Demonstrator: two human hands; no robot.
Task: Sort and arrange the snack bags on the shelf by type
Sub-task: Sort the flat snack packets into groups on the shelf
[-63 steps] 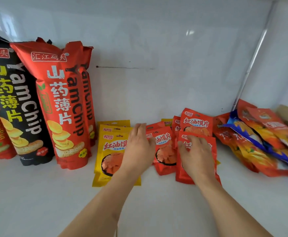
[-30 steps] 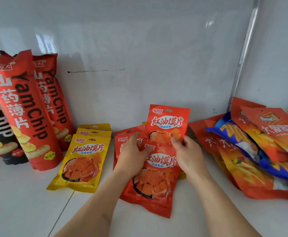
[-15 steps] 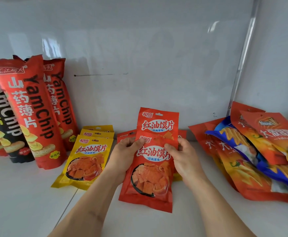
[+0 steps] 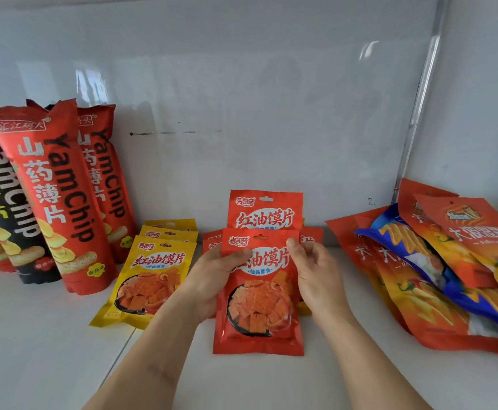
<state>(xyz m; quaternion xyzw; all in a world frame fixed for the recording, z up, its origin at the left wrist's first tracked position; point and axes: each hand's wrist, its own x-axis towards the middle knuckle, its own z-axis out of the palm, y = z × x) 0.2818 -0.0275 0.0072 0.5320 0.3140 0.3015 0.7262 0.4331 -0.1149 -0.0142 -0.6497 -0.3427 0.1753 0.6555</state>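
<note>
Red snack bags (image 4: 259, 291), stacked, gripped upright above the shelf (image 4: 49, 350).
Glossy orange-red pouches, white Chinese lettering, chip-bowl picture; pinched at both sides by left hand (image 4: 212, 279) and right hand (image 4: 316, 276), thumbs curled over the front.

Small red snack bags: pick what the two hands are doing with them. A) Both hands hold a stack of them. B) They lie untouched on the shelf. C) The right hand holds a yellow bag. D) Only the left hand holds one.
A: the left hand and right hand grip the small red snack bags from either side.
</note>
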